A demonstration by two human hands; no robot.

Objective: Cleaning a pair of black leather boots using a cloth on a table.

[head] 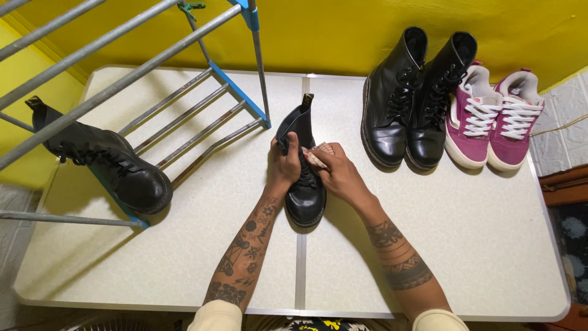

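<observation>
So the metal drying rack (184,104) sat at 10 o'clock with a black boot (116,168) on it, a pair of black lace-up boots (410,98) and pink sneakers (493,119) at 2 o'clock. Mid-table (459,245), the black leather boot (303,184) ran 12-to-6, toe toward 6. Left hand (285,165) gripped its ankle; right hand (337,175) pressed a pinkish cloth (318,153) against it.

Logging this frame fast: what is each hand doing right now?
Left hand: closed around the side of the black boot standing on the table.
Right hand: closed on a pink cloth, pressed against the boot.
</observation>
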